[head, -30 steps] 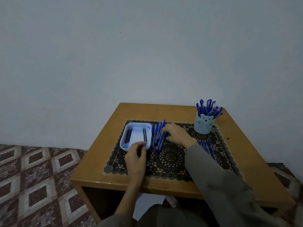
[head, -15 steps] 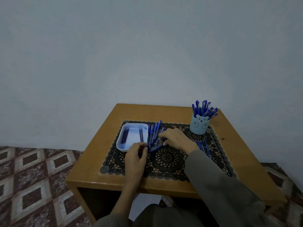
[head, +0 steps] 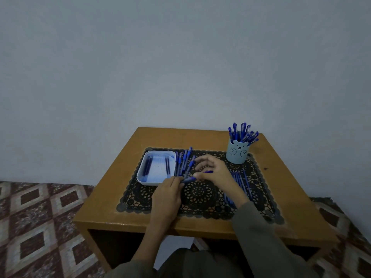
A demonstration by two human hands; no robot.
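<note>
The right hand (head: 214, 169) pinches one end of a blue pen (head: 189, 179), with its other fingers loosely spread. The left hand (head: 168, 194) pinches the other end. The pen sits low over a black lace mat (head: 200, 195), near the front corner of a white tray (head: 140, 174). A row of pens (head: 183, 162) lies beside the tray, and a bear cup (head: 237, 153) full of pens stands far right.

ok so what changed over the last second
The right hand drew one blue pen out of the row of pens beside the tray toward the left hand; both hands now pinch it, one at each end. The tray, the bear cup and the row stayed put.
</note>
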